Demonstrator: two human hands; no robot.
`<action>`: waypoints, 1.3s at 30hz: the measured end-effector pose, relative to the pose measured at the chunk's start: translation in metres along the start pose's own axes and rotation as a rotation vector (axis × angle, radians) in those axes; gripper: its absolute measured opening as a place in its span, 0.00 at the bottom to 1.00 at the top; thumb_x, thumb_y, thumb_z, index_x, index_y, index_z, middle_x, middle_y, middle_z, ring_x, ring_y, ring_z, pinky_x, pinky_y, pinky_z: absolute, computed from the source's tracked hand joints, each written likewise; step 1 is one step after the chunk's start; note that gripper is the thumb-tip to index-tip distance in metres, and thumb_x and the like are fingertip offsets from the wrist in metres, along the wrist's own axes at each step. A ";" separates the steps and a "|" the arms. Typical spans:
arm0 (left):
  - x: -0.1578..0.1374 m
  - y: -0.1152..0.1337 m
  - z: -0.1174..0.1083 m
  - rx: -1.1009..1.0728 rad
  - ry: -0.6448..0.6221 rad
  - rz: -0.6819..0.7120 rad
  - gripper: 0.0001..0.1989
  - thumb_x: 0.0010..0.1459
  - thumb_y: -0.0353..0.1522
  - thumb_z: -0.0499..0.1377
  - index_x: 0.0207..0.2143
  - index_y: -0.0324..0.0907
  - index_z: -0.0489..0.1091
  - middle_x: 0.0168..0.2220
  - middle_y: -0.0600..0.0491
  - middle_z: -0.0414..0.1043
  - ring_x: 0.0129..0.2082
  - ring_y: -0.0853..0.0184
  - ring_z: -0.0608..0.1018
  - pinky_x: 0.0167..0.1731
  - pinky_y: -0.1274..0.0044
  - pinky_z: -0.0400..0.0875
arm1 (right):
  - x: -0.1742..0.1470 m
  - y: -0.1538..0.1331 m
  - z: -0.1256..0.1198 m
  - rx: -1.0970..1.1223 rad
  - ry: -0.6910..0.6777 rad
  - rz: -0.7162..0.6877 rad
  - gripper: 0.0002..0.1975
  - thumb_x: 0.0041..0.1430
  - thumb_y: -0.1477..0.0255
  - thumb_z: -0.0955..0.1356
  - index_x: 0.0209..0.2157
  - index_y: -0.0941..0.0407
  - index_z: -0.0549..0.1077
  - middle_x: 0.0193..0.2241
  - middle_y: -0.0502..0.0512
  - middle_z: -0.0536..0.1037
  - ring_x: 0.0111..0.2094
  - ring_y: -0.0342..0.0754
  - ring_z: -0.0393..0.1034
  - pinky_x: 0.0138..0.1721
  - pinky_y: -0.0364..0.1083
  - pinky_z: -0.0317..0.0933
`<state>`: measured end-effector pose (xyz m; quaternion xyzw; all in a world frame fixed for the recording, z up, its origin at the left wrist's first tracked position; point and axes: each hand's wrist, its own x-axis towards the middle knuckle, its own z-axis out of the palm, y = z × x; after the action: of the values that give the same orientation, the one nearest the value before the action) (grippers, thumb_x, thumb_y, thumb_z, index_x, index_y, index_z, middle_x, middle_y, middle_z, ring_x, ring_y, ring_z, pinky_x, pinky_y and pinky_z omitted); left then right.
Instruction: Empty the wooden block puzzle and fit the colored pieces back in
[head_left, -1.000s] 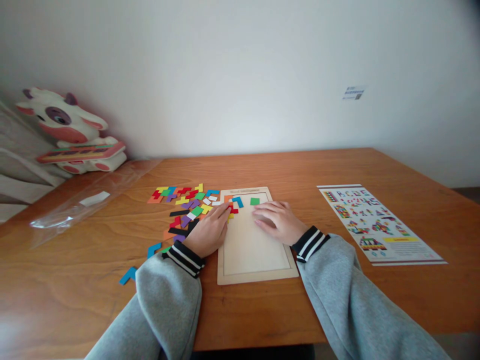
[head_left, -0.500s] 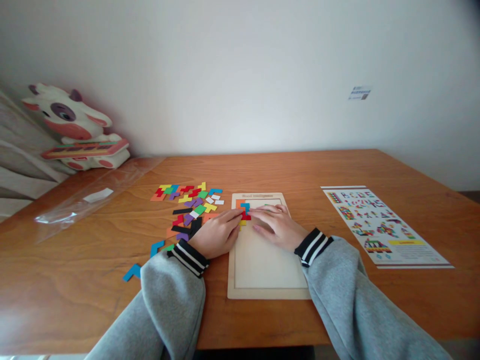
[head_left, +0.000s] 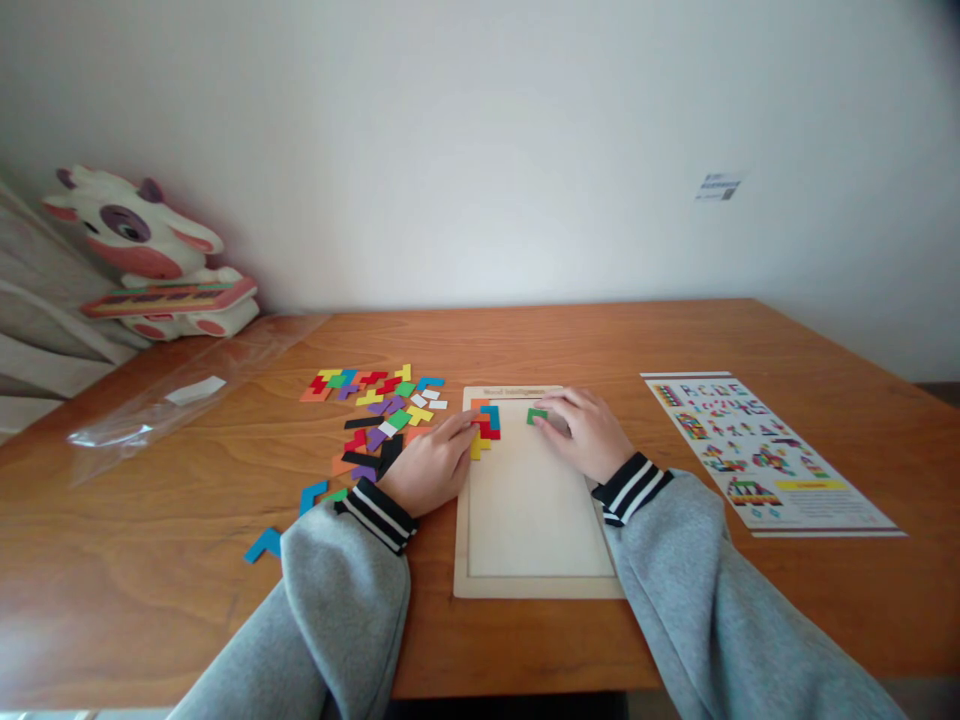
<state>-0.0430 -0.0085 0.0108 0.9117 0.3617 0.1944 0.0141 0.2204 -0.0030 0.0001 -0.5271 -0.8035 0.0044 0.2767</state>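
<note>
My left hand (head_left: 433, 462) rests over the left rim of the wooden puzzle tray (head_left: 463, 560). Its fingers are stretched out, with the tips against a small cluster of pieces in the tray's upper left corner. That cluster has an orange piece (head_left: 478, 404), a blue piece (head_left: 493, 417), a red piece (head_left: 491, 433) and a yellow piece (head_left: 477, 450), partly covered by my fingertips. On the right, my right hand (head_left: 589, 432) pinches a green puzzle piece (head_left: 536, 416) between thumb and fingers, over the upper part of the tray.
Several loose coloured pieces (head_left: 370, 398) lie left of the tray, with a blue L-shaped piece (head_left: 264, 543) nearer me. A printed pattern sheet (head_left: 772, 455) lies at right. A clear plastic bag (head_left: 247, 372) and a cow-shaped toy keyboard (head_left: 161, 260) are at far left.
My right hand has moved right, away from the blue and red pieces. The green piece now shows plainly at its fingertips. My left hand has shifted slightly left.
</note>
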 end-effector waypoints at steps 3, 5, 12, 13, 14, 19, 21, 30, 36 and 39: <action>0.000 0.000 -0.002 0.032 0.023 -0.026 0.17 0.63 0.25 0.50 0.51 0.39 0.70 0.57 0.43 0.69 0.55 0.59 0.74 0.55 0.65 0.73 | -0.001 0.003 0.003 0.016 -0.025 -0.013 0.10 0.63 0.67 0.67 0.43 0.55 0.77 0.43 0.59 0.77 0.47 0.55 0.71 0.51 0.55 0.64; 0.000 -0.001 -0.003 0.048 0.035 -0.049 0.16 0.64 0.26 0.50 0.51 0.39 0.70 0.56 0.44 0.70 0.53 0.59 0.75 0.54 0.65 0.74 | -0.001 0.002 0.004 0.050 -0.041 -0.038 0.10 0.63 0.67 0.67 0.42 0.55 0.77 0.42 0.58 0.77 0.46 0.54 0.71 0.50 0.54 0.65; 0.000 -0.002 0.001 0.044 0.003 -0.051 0.17 0.64 0.26 0.50 0.52 0.42 0.70 0.54 0.45 0.71 0.53 0.59 0.74 0.55 0.64 0.72 | -0.001 0.001 0.004 0.215 -0.098 -0.019 0.08 0.61 0.66 0.68 0.41 0.54 0.75 0.39 0.56 0.76 0.41 0.51 0.74 0.43 0.50 0.71; 0.000 -0.002 0.001 0.044 -0.002 -0.055 0.17 0.64 0.26 0.50 0.52 0.42 0.70 0.53 0.45 0.71 0.53 0.59 0.74 0.54 0.64 0.72 | -0.002 0.001 0.004 0.234 -0.109 -0.015 0.09 0.61 0.66 0.68 0.42 0.54 0.75 0.40 0.56 0.76 0.40 0.50 0.74 0.42 0.50 0.71; 0.000 -0.002 0.001 0.042 -0.007 -0.059 0.17 0.63 0.26 0.50 0.52 0.42 0.70 0.53 0.46 0.71 0.52 0.59 0.74 0.54 0.64 0.72 | -0.003 0.001 0.004 0.253 -0.118 -0.012 0.11 0.61 0.66 0.68 0.43 0.54 0.74 0.40 0.57 0.76 0.39 0.50 0.74 0.41 0.50 0.72; -0.001 0.002 -0.002 0.032 -0.026 -0.077 0.16 0.64 0.26 0.50 0.51 0.41 0.70 0.52 0.46 0.71 0.51 0.60 0.74 0.54 0.66 0.72 | -0.006 0.003 0.003 0.306 -0.162 -0.008 0.12 0.63 0.64 0.66 0.44 0.53 0.76 0.41 0.58 0.75 0.36 0.49 0.75 0.38 0.49 0.74; -0.001 0.004 -0.002 0.027 -0.035 -0.090 0.16 0.64 0.26 0.50 0.51 0.41 0.69 0.52 0.47 0.72 0.51 0.61 0.74 0.53 0.67 0.72 | -0.006 0.004 0.002 0.329 -0.177 -0.012 0.12 0.63 0.64 0.66 0.44 0.52 0.76 0.41 0.58 0.76 0.36 0.49 0.75 0.37 0.49 0.74; -0.005 -0.021 -0.004 0.119 0.215 -0.372 0.17 0.64 0.38 0.54 0.52 0.44 0.70 0.61 0.42 0.63 0.62 0.51 0.64 0.59 0.56 0.64 | -0.006 0.003 0.003 0.353 -0.170 -0.005 0.12 0.63 0.62 0.65 0.43 0.51 0.76 0.39 0.58 0.75 0.31 0.48 0.74 0.35 0.50 0.75; -0.019 -0.058 0.006 0.225 0.159 -0.583 0.29 0.63 0.49 0.53 0.60 0.43 0.64 0.64 0.38 0.60 0.64 0.45 0.61 0.59 0.48 0.59 | -0.007 0.004 0.003 0.346 -0.184 0.001 0.12 0.63 0.64 0.65 0.44 0.52 0.75 0.41 0.58 0.74 0.33 0.49 0.74 0.39 0.52 0.74; -0.020 -0.061 0.010 0.229 0.099 -0.544 0.24 0.66 0.44 0.51 0.60 0.43 0.66 0.63 0.41 0.63 0.63 0.48 0.64 0.60 0.51 0.59 | -0.007 0.004 0.004 0.346 -0.181 -0.003 0.11 0.63 0.65 0.65 0.44 0.52 0.75 0.41 0.58 0.74 0.35 0.50 0.74 0.40 0.52 0.74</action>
<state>-0.0921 0.0240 -0.0154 0.7662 0.6127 0.1858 -0.0551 0.2241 -0.0056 -0.0074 -0.4679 -0.8131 0.1895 0.2899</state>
